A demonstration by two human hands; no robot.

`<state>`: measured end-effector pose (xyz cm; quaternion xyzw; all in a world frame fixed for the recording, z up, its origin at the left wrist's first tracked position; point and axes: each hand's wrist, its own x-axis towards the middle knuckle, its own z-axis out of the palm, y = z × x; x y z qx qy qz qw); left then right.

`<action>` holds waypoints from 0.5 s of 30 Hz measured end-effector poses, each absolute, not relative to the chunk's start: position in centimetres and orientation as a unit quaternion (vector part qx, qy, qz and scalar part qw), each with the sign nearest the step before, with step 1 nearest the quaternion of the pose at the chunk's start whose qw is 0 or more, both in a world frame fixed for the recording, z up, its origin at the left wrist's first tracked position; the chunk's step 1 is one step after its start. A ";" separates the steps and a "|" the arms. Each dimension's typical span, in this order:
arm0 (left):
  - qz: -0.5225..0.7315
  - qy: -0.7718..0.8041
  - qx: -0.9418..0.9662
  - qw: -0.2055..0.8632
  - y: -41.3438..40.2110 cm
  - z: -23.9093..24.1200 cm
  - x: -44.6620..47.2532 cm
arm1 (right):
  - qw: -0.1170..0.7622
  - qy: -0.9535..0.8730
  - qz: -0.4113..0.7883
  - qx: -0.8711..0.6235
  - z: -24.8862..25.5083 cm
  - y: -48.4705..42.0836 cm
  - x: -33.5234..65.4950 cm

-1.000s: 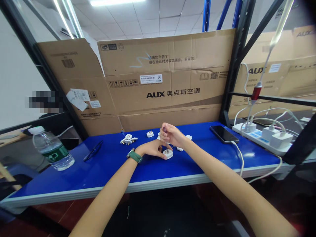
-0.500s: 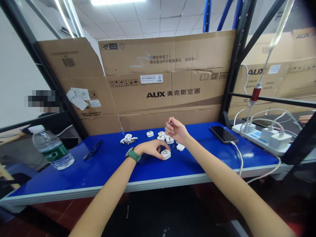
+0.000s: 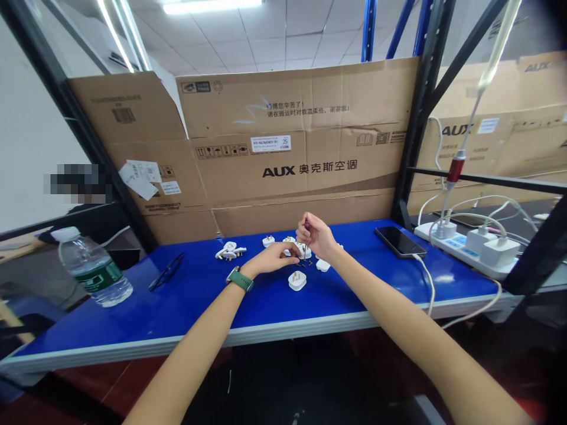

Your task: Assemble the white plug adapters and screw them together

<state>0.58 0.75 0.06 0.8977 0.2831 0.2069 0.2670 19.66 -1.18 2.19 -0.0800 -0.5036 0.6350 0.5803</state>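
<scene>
My right hand is closed around a small screwdriver, held upright above a cluster of white plug parts on the blue table. My left hand, with a green watch on its wrist, reaches toward that cluster with fingers extended; I cannot see anything in it. A white plug with its pins up lies alone on the table, just in front of both hands and apart from them. Tiny screws lie beside the cluster.
More white plug parts lie at the back left. Black glasses and a water bottle sit at the left. At the right lie a phone on a cable and a power strip. Cardboard boxes wall the back.
My left hand let go of the white plug and moved back toward the cluster. My right hand lifted the screwdriver off the plug and drew back.
</scene>
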 end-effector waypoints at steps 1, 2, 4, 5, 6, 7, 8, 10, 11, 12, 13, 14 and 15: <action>0.215 0.282 0.900 0.252 1.0 -0.2 0.7 | 0.581 -0.505 0.634 -0.071 2.2 -1.2 19.6; 0.224 0.283 0.901 0.240 1.2 -0.5 0.7 | 0.581 -0.507 0.634 -0.062 2.2 -1.3 19.6; 0.234 0.282 0.903 0.226 1.6 -1.0 0.8 | 0.580 -0.510 0.634 -0.048 2.2 -1.3 19.6; 0.240 0.280 0.903 0.221 1.8 -1.2 0.9 | 0.580 -0.510 0.634 -0.044 2.2 -1.3 19.6; 0.243 0.277 0.904 0.216 1.9 -1.4 0.9 | 0.581 -0.509 0.634 -0.042 2.2 -1.4 19.6; 0.246 0.273 0.906 0.211 1.9 -1.5 1.0 | 0.581 -0.508 0.635 -0.041 2.2 -1.4 19.6; 0.247 0.267 0.908 0.205 2.0 -1.5 1.0 | 0.582 -0.506 0.635 -0.042 2.2 -1.5 19.6; 0.248 0.259 0.913 0.195 1.9 -1.5 1.1 | 0.583 -0.503 0.636 -0.049 2.3 -1.5 19.6; 0.247 0.256 0.915 0.191 1.9 -1.5 1.1 | 0.584 -0.502 0.636 -0.055 2.3 -1.6 19.6; 0.244 0.254 0.917 0.190 1.9 -1.4 1.1 | 0.585 -0.500 0.636 -0.061 2.4 -1.6 19.6; 0.240 0.253 0.918 0.189 1.8 -1.4 1.1 | 0.587 -0.498 0.635 -0.066 2.4 -1.6 19.7; 0.236 0.253 0.919 0.189 1.8 -1.3 1.1 | 0.589 -0.497 0.634 -0.069 2.5 -1.5 19.8; 0.232 0.254 0.920 0.189 1.7 -1.3 1.1 | 0.591 -0.497 0.632 -0.068 2.5 -1.5 19.9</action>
